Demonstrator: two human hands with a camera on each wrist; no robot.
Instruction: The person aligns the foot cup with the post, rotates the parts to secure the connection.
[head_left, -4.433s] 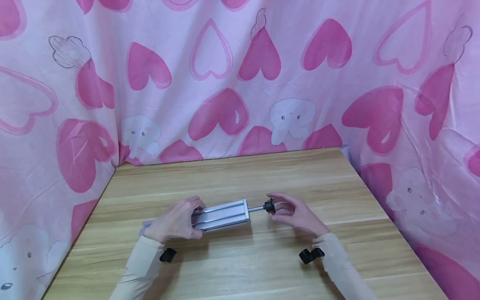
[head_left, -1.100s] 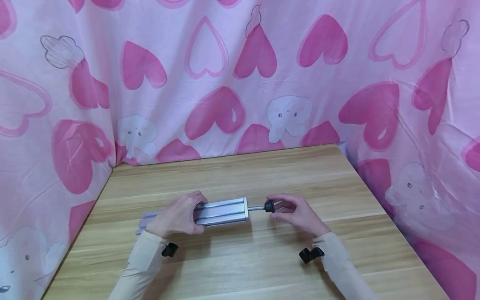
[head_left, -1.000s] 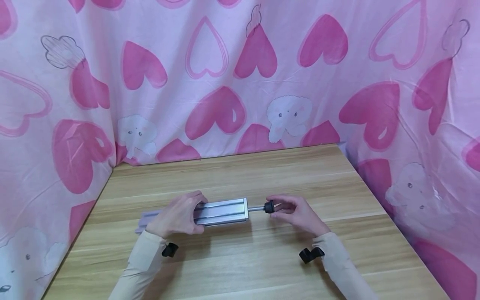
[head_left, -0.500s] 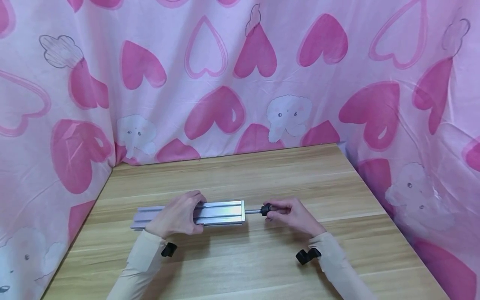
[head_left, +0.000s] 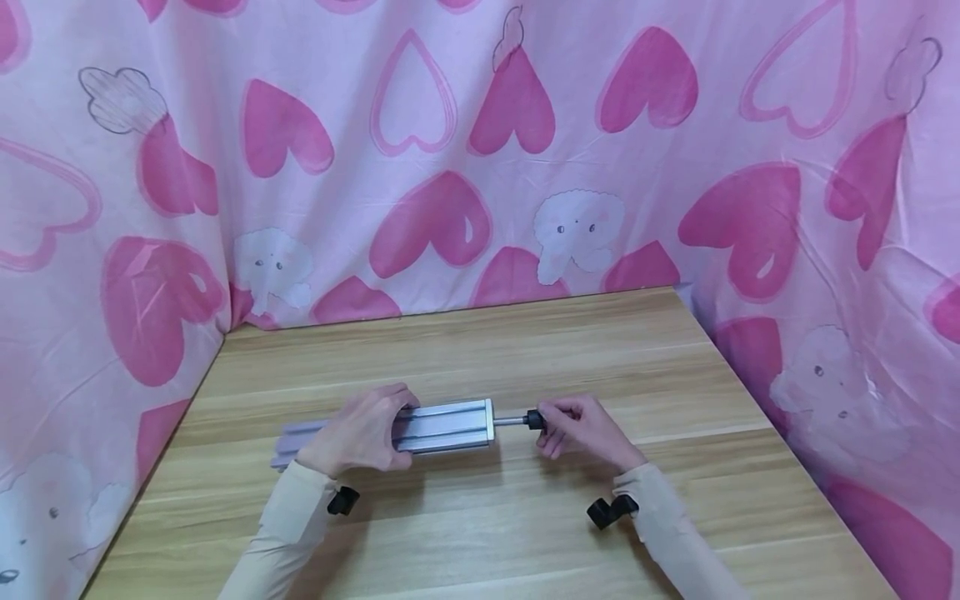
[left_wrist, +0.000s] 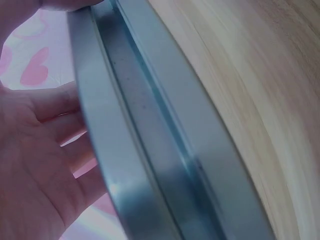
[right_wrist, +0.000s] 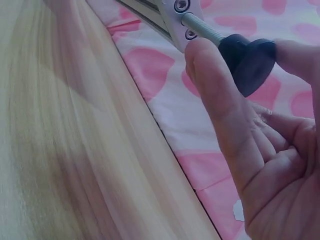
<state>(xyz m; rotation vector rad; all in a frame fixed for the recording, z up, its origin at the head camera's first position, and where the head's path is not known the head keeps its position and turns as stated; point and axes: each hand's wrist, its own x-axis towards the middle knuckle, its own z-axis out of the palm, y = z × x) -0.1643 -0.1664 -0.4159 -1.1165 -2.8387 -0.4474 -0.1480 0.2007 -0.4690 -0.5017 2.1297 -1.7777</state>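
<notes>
My left hand [head_left: 363, 429] grips a silver aluminium profile [head_left: 450, 425] from above, thumb on the near side and fingers on the far side. In the left wrist view a long groove runs down the profile [left_wrist: 150, 125]. From its right end plate [head_left: 490, 421] sticks out a threaded rod [head_left: 512, 421] tipped with a black levelling foot [head_left: 536, 419]. My right hand [head_left: 588, 429] pinches the foot at its rim. In the right wrist view the digits lie on either side of the foot [right_wrist: 252, 62], and screw heads show in the end plate [right_wrist: 172, 25].
The profile is held over a wood-grain table [head_left: 480, 533]. Pink heart-print cloth [head_left: 431, 92] hangs behind the table and along both sides. Black wrist mounts [head_left: 343, 500] sit below each sleeve.
Half a second ago the right fingers were round the foot in another pose; now they have rolled over it, thumb uppermost. The profile has swung slightly, its end shifting a little right.
</notes>
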